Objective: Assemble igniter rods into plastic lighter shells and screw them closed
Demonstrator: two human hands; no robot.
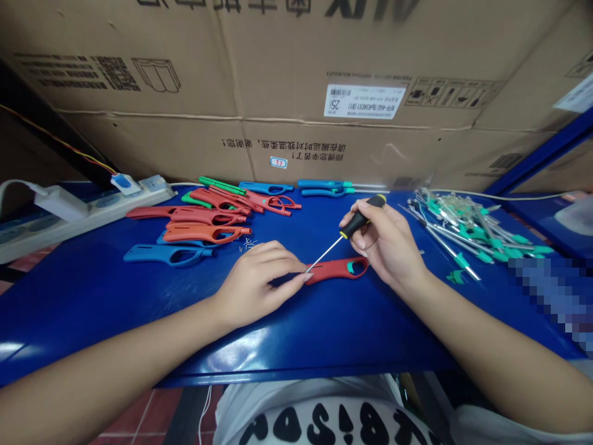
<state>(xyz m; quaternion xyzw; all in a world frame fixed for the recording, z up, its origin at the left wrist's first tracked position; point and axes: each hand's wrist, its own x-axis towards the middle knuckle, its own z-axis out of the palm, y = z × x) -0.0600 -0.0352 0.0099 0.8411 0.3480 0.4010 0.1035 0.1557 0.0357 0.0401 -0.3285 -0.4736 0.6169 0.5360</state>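
Observation:
A red plastic lighter shell [337, 269] lies flat on the blue table [139, 296] in front of me. My left hand [259, 281] pinches its left end, fingers pressed together. My right hand [386, 244] grips a screwdriver [345, 238] with a black and yellow handle. Its thin metal shaft slants down to the left and its tip meets the shell right at my left fingertips.
A pile of red, blue and green lighter shells [208, 219] lies at the back left. Several metal tubes with green fittings [472, 232] are heaped at the right. A white power strip [88, 207] sits at the far left. Cardboard boxes [296, 93] wall off the back.

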